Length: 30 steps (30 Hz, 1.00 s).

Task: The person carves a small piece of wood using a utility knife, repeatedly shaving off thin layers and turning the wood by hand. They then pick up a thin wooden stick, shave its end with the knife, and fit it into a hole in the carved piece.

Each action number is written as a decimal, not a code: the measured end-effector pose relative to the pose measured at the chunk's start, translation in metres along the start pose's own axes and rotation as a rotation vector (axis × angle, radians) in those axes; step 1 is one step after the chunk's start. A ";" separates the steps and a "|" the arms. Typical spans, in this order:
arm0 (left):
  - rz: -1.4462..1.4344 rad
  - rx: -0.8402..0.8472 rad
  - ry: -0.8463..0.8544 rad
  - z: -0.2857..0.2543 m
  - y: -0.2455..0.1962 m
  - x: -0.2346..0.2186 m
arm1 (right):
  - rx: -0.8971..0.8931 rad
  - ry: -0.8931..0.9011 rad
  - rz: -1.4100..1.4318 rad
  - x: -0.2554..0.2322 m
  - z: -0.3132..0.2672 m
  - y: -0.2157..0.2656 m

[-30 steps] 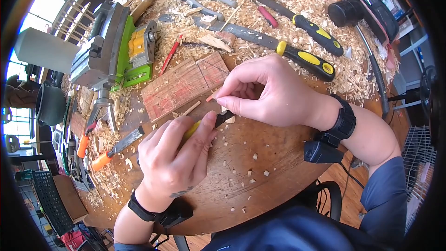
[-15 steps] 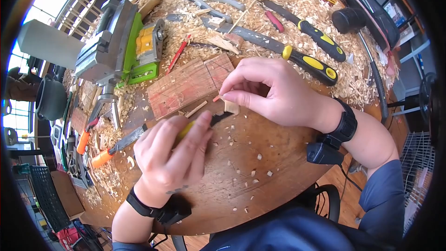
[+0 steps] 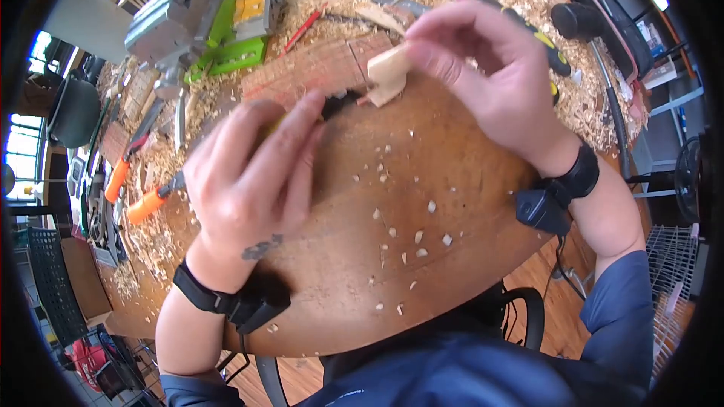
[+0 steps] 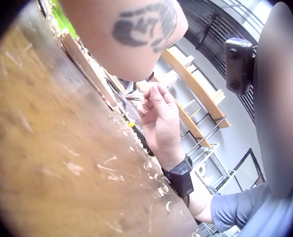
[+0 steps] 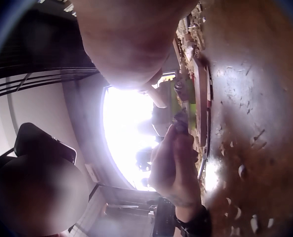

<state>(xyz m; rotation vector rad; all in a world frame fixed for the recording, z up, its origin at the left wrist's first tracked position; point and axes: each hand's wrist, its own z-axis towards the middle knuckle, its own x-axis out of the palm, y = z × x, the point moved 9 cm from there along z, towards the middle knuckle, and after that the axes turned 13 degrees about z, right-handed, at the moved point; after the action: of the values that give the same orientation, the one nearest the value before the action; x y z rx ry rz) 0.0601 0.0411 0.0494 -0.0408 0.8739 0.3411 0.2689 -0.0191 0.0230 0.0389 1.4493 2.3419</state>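
In the head view my left hand [image 3: 245, 169] grips a yellow-and-black handled knife [image 3: 339, 104], its handle mostly covered by the curled fingers. The dark front end points toward a small, pale carved piece of wood [image 3: 388, 71]. My right hand [image 3: 501, 79] pinches that piece between thumb and forefinger over the bench. A thin reddish sliver shows at the wood's lower left end, close to the knife's tip. From the left wrist, the right hand [image 4: 161, 121] appears beyond the left forearm. The right wrist view shows the left hand [image 5: 171, 165] around the dark tool.
Behind the hands lies a reddish marked board [image 3: 305, 71]. A vise with a green part [image 3: 234, 56] stands at the back left. Orange-handled tools [image 3: 147, 205] lie left, a black mallet [image 3: 575, 21] back right. Shavings and several chips [image 3: 418, 237] litter the wooden bench [image 3: 339, 279].
Both hands have moved farther up in the head view. The right hand has lifted and turned, showing more of the wood. The left hand with the knife has shifted left.
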 end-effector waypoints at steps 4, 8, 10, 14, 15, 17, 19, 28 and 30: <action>0.079 0.032 -0.128 -0.002 0.002 -0.008 | -0.102 -0.008 0.042 -0.008 -0.001 0.006; 0.129 0.065 -0.030 -0.001 0.007 -0.020 | -0.149 -0.024 0.020 -0.011 -0.005 0.018; 0.154 0.078 -0.064 -0.001 0.011 -0.025 | -0.146 -0.010 -0.013 -0.007 -0.005 0.025; 0.203 0.083 -0.125 -0.002 0.019 -0.029 | -0.066 0.104 0.182 0.012 -0.006 0.022; 0.233 0.086 -0.144 -0.002 0.021 -0.029 | 0.032 0.120 0.209 0.016 -0.009 0.010; 0.241 0.084 -0.102 0.000 0.017 -0.030 | 0.204 0.166 0.196 0.025 -0.012 -0.004; 0.233 0.107 -0.078 0.000 0.015 -0.026 | 0.297 0.232 0.138 0.031 -0.014 -0.012; 0.194 0.079 0.053 -0.008 0.015 -0.017 | 0.081 0.384 -0.182 0.041 -0.012 0.010; 0.197 0.070 0.069 -0.009 0.014 -0.015 | 0.015 0.372 -0.235 0.039 -0.011 0.011</action>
<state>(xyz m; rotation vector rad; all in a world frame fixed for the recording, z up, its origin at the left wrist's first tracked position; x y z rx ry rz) 0.0397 0.0489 0.0562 0.0998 0.9604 0.4955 0.2265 -0.0196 0.0208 -0.5597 1.5389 2.2220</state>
